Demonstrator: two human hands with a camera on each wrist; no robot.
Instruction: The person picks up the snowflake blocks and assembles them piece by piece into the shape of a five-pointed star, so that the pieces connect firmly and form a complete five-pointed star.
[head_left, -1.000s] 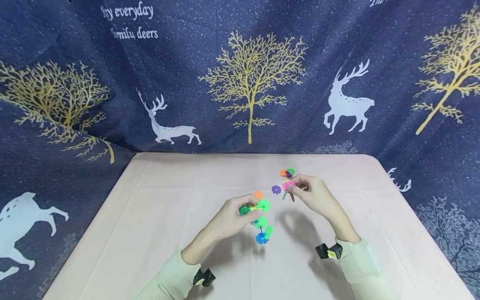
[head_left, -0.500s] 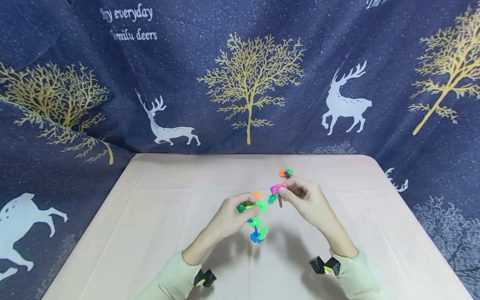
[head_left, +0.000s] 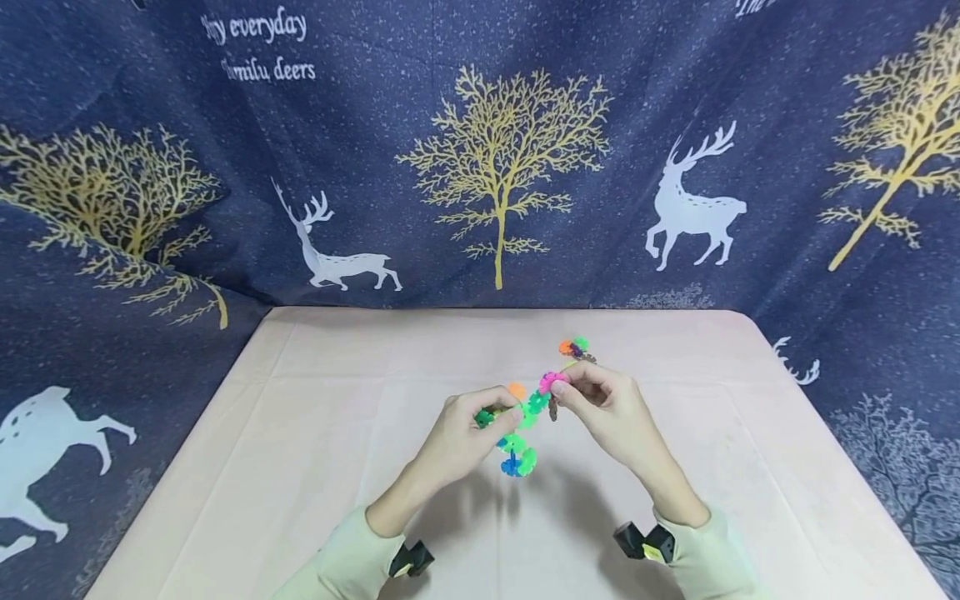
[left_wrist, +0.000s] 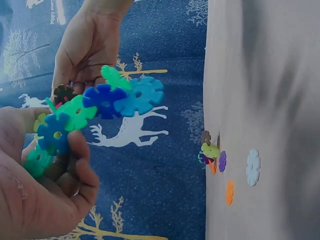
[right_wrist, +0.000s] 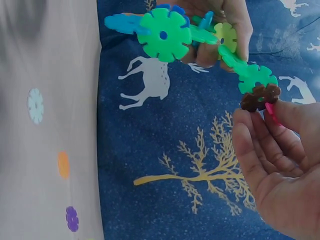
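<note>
We see the left hand [head_left: 461, 435], fingers curled, pinching a disc chain [head_left: 513, 444] above the counter [head_left: 337, 400]. Between the hands, a green disc [head_left: 537, 403] shows against the chain. The right hand [head_left: 609, 408] pinches a pink disc [head_left: 551, 382] in its fingers, a brown disc [head_left: 554, 409] just beside.

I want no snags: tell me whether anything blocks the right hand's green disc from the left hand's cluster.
Nothing visible does. The green disc by the right hand appears to touch the cluster; the loose discs lie on the table, away from both.
</note>
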